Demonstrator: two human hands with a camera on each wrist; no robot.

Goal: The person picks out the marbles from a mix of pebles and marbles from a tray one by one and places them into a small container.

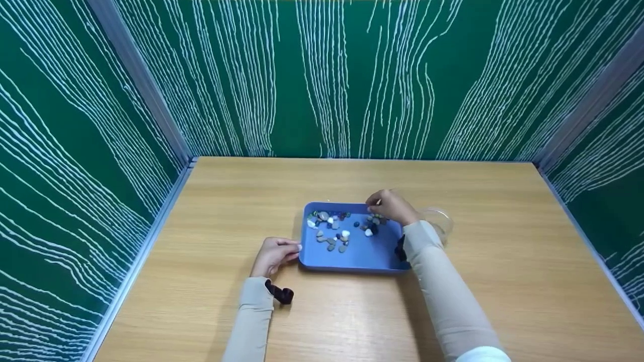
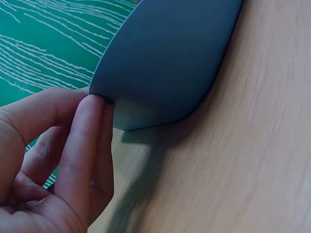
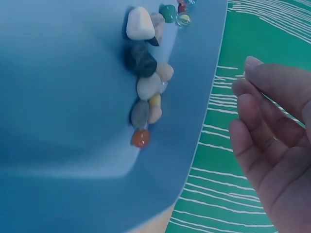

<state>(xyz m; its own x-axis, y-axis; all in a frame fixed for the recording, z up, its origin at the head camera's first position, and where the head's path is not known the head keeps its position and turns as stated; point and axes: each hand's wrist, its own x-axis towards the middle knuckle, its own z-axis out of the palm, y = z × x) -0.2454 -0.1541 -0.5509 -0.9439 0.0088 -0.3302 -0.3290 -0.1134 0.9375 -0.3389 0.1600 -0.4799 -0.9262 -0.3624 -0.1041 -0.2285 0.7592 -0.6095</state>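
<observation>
A blue tray [image 1: 352, 259] lies on the table with small stones of several colours in loose groups. My left hand [image 1: 274, 255] pinches the tray's left rim between thumb and fingers, also seen close up in the left wrist view. Over the tray's far right rim is my right hand [image 1: 394, 207], its fingers loosely bent and thumb near the index fingertip. In the right wrist view no stone shows between them. Below that hand, a white stone [image 3: 140, 24], a dark stone [image 3: 141, 60] and an orange stone [image 3: 141, 138] lie along the tray's wall.
A clear round container [image 1: 443, 218] stands just right of the tray, partly hidden by the right forearm. The wooden table [image 1: 241, 201] meets green walls [image 1: 287, 100] with white wavy lines at the back and sides.
</observation>
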